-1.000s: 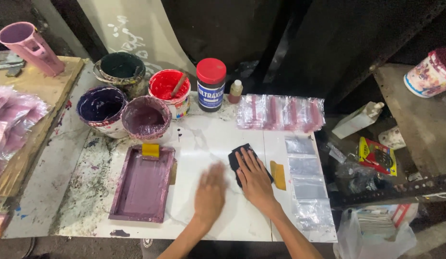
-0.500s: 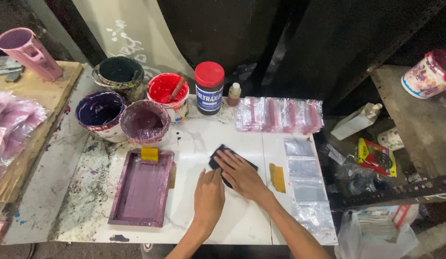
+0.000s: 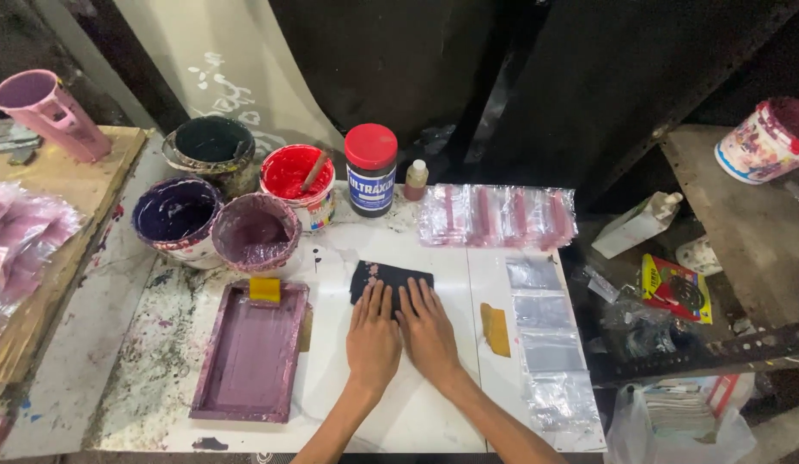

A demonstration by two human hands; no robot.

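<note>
A dark, paint-stained cloth (image 3: 391,277) lies flat on the white work table (image 3: 434,404). My left hand (image 3: 372,339) and my right hand (image 3: 428,331) rest side by side, palms down, with their fingertips on the cloth's near edge. Both hands are flat with fingers spread and grip nothing. A purple-stained rectangular frame (image 3: 252,352) sits just left of my left hand, with a small yellow squeegee (image 3: 265,289) at its far end. A yellow pad (image 3: 495,329) lies right of my right hand.
Several open paint tubs stand at the back left: dark green (image 3: 210,146), red (image 3: 296,176), dark purple (image 3: 174,215), mauve (image 3: 255,230). A red-lidded jar (image 3: 370,169) and small bottle (image 3: 416,179) stand behind. Clear plastic packets (image 3: 498,215) and clear sheets (image 3: 541,339) lie at the right.
The cloth has slid left across the table under my right hand. My left hand has moved up beside the right so both now press on the cloth's near edge.
</note>
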